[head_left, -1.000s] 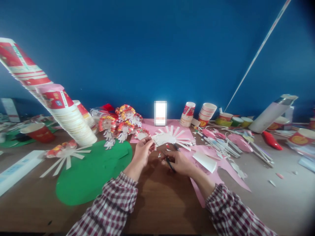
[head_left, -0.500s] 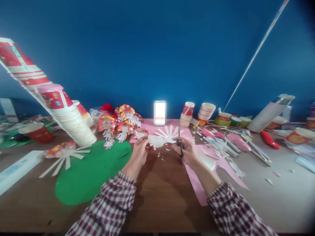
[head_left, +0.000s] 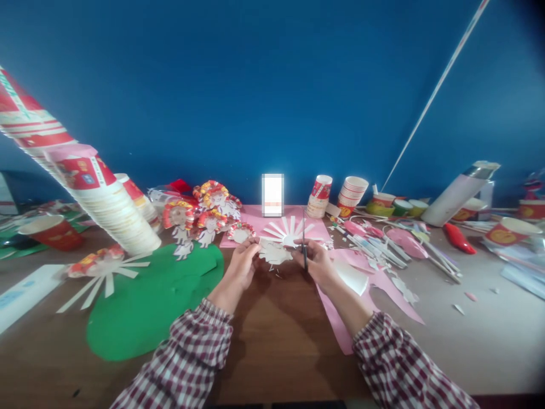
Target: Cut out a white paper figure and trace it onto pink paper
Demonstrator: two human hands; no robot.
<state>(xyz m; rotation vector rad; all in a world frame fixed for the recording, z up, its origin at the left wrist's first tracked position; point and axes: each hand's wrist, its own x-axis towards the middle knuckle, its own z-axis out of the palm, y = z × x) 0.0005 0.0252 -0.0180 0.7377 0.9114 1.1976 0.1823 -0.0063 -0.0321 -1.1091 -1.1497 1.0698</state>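
My left hand (head_left: 242, 262) pinches the left end of a white paper cutout (head_left: 276, 251) with a wavy outline. On the other side, my right hand (head_left: 318, 262) is closed around dark scissors (head_left: 304, 250), their blades pointing up and away from me. The fingertips of that hand are close to the cutout's right end; whether they touch it I cannot tell. Just behind the cutout lies a white paper cup cut into fanned strips (head_left: 289, 232), on a pink sheet (head_left: 251, 217). Tiny paper scraps (head_left: 277, 274) are scattered on the table below.
A green paper shape (head_left: 157, 307) lies at left, near a tall leaning stack of paper cups (head_left: 123, 213). Paper lion figures (head_left: 212, 224) stand behind it. At right are more stacked cups (head_left: 353, 196), pink paper offcuts (head_left: 340, 329), markers (head_left: 387, 250) and a leaning white bottle (head_left: 457, 193).
The paper cutout has turned and dropped slightly, its face now showing more toward me. The scissors have shifted a little with my right hand. The whole view has swung slightly.
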